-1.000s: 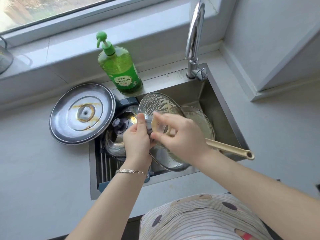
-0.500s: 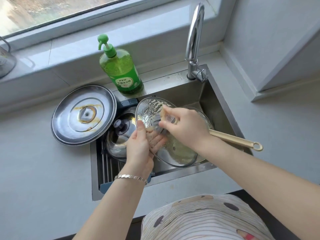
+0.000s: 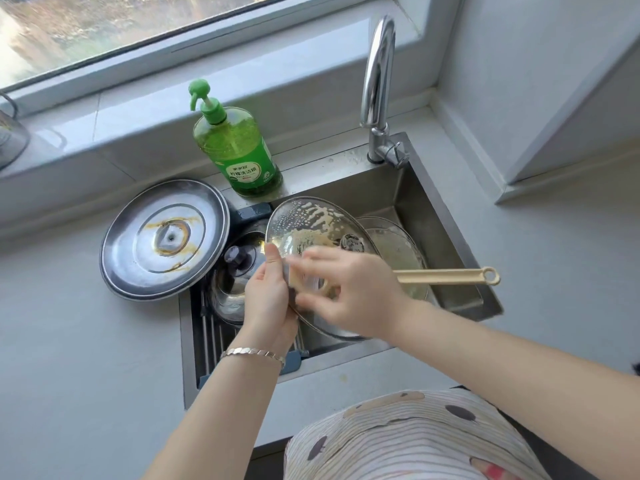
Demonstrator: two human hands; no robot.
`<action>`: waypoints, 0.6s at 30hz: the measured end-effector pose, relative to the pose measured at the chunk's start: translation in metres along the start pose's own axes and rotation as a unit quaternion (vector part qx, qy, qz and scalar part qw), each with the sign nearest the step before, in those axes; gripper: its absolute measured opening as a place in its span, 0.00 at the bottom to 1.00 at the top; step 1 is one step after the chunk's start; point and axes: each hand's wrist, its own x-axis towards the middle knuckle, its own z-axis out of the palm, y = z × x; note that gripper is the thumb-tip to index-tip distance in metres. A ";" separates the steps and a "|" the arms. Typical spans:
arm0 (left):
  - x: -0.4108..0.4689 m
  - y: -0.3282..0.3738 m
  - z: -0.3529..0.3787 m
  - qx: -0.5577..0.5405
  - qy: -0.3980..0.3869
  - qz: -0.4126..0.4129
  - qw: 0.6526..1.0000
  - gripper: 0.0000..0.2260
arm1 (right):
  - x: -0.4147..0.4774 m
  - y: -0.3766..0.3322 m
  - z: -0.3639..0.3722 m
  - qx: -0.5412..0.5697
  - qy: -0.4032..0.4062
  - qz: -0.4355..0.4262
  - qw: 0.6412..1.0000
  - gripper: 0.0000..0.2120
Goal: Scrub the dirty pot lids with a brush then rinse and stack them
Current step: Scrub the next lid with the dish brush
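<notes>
On the windowsill at the far left stands a clear glass vessel (image 3: 10, 140), cut off by the frame. A large stainless steel lid (image 3: 162, 240) lies flat on the grey counter (image 3: 69, 323), its right edge over the corner of the sink (image 3: 367, 188); brownish stains ring its centre. Behind its right side, on the sink's back ledge, stands a green dish soap bottle (image 3: 239, 157) with a pump top. Its label carries Chinese characters and a small round emblem, too small to read with certainty.

In the left part of the sink a roll-up drying rack (image 3: 211, 327) bears a knobbed glass lid (image 3: 239, 258), dark knob up. The left hand (image 3: 268, 299), a bracelet (image 3: 252, 353) at its wrist, grips the left edge of a soapy glass lid (image 3: 311, 220), thumb on its face, and holds it tilted over the basin. Foam streaks the lid's upper part. The right hand (image 3: 353, 292), blurred, is clenched round a beige brush (image 3: 446, 276), whose head presses on the lid's face; its handle points right and ends in a ring. Behind the held lid, a second glass lid (image 3: 394, 244) leans in the basin. The chrome faucet (image 3: 379, 88) rises at the back right corner.
</notes>
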 end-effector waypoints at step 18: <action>0.005 0.014 -0.014 -0.099 0.059 -0.022 0.993 0.20 | -0.035 0.019 -0.003 0.048 -0.023 0.019 0.998 0.20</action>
